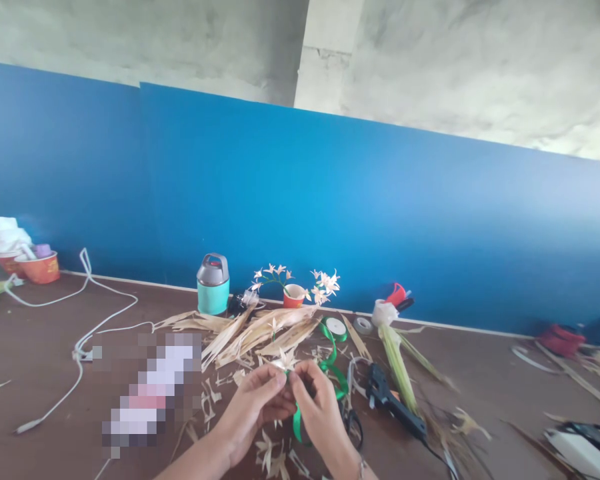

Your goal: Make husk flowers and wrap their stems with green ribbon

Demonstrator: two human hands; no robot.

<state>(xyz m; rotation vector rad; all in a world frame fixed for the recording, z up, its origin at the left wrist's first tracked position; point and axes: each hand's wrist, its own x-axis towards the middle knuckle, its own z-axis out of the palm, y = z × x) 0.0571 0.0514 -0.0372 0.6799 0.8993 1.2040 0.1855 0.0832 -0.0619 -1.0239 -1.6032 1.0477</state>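
My left hand (253, 403) and my right hand (317, 400) meet at the front middle of the table. Between their fingertips is a small pale flower (286, 361) with pointed petals, which looks made of dried corn husk. Both hands are closed in a pinch just under the petals, where a bit of green shows. A shiny green ribbon (341, 383) curls beside my right hand and runs back toward a white-centred ribbon roll (336, 327). The fingers hide the flower's lower part. Cut husk pieces (266, 450) lie below and around the hands.
Dried husks (275, 330) spread behind the hands. Beyond them stand a teal flask (213, 293) and a red cup (293, 297) with flower sprays. A black glue gun (395, 403) and a green stalk (400, 367) lie to the right. A white cable (80, 347) crosses the left side.
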